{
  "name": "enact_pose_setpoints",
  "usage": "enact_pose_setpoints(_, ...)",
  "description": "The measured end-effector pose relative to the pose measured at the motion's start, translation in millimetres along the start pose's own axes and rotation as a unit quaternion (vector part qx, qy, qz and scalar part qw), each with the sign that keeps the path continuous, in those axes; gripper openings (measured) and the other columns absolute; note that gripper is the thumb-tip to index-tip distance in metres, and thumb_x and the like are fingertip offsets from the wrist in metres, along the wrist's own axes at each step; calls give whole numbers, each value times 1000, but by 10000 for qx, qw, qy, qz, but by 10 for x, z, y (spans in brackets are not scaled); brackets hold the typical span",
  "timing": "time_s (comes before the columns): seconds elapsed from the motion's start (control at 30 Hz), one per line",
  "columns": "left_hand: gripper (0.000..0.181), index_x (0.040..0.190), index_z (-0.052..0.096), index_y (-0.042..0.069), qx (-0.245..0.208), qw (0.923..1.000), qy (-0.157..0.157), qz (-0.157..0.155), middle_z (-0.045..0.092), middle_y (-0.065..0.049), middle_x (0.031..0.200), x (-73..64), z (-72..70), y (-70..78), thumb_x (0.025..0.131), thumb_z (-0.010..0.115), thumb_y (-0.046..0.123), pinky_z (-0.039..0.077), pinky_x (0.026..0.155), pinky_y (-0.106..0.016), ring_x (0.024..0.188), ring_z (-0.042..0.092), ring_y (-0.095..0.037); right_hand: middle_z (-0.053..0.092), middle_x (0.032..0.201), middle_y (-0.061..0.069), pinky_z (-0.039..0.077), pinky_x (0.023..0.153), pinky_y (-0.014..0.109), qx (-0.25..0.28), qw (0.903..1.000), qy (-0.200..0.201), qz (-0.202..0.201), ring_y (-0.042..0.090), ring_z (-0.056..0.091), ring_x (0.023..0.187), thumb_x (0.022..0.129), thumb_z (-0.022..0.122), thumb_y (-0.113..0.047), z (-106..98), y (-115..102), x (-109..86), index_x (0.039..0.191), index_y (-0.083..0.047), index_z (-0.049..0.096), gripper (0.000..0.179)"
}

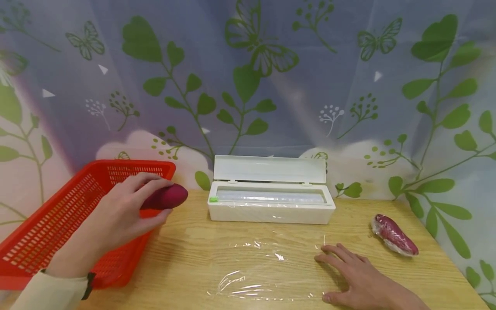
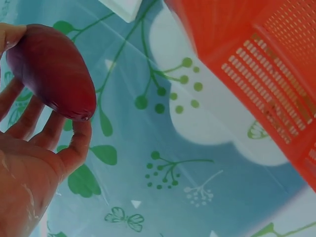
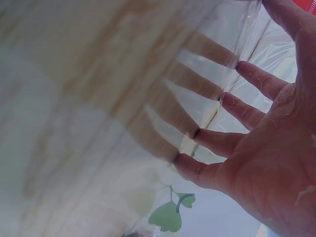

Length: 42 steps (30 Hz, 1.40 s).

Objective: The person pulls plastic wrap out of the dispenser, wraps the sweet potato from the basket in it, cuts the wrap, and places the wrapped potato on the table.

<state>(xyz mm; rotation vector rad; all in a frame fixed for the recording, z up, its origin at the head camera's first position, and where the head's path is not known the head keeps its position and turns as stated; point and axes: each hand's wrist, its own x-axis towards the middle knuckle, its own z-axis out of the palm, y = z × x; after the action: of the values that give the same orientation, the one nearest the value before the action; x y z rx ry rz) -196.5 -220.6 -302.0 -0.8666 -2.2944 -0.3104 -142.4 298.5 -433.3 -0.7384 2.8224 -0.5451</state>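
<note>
My left hand (image 1: 124, 206) grips a smooth purple-red sweet potato (image 1: 170, 196) between thumb and fingers, above the near right side of a red basket. In the left wrist view the sweet potato (image 2: 54, 74) tapers to a small dark tip. A sheet of clear cling film (image 1: 267, 267) lies over the wooden table, running forward to a white cling film box (image 1: 271, 214) with its lid raised. At the film's right edge my right hand (image 1: 360, 275) touches down with spread fingertips. Those fingertips (image 3: 242, 65) meet the surface in the right wrist view.
The red plastic basket (image 1: 131, 267) stands at the left. A film-wrapped sweet potato (image 1: 395, 236) lies at the table's right side. Behind the table (image 1: 186, 258) hangs a cloth (image 1: 271, 107) printed with leaves and butterflies. The box carries a small green piece (image 1: 213, 199) at its left corner.
</note>
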Motion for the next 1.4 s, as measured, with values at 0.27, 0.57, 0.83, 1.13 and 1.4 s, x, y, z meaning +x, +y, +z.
enact_pose_setpoints(0.27, 56, 123, 68, 17, -134, 9999, 45, -60, 66, -3, 116, 47, 24, 130, 71, 88, 21, 60, 72, -44, 89, 65, -22, 39, 161, 10, 34, 90, 86, 20, 10000, -79, -13, 51, 33, 147, 91, 67, -60, -4, 11, 7, 154, -28, 42, 75)
enact_pose_setpoints(0.57, 56, 123, 69, 19, -232, 9997, 24, 28, 67, -3, 115, 107, 36, 288, 71, 88, 21, 60, 72, -44, 90, 66, -21, 42, 160, 8, 39, 90, 82, -196, 9995, 170, -191, 47, 39, 144, 90, 67, -63, 3, 10, 0, 152, -29, 44, 74)
enact_pose_setpoints(0.83, 56, 124, 68, 20, -461, 9989, 48, 31, 67, -1, 114, 155, 86, 386, 73, 88, 21, 61, 74, -41, 91, 65, -18, 41, 160, 9, 37, 90, 84, -99, 9999, 65, -116, 49, 37, 145, 90, 67, -62, 8, 18, 5, 153, -29, 43, 75)
enact_pose_setpoints(1.13, 52, 121, 67, 19, -717, 9972, 121, 158, 67, 1, 114, 204, 268, 510, 74, 88, 23, 60, 74, -38, 92, 65, -15, 40, 160, 11, 37, 90, 84, -70, 9999, 86, -132, 50, 37, 145, 90, 67, -61, 13, 9, -6, 153, -28, 44, 74)
enact_pose_setpoints(1.4, 49, 120, 65, 17, -971, 9946, -76, 368, 68, 0, 113, 241, 516, 671, 76, 87, 25, 61, 78, -33, 95, 65, -15, 39, 161, 10, 35, 91, 84, -48, 9998, 135, -124, 50, 36, 146, 90, 68, -61, 7, 2, -6, 153, -28, 44, 75)
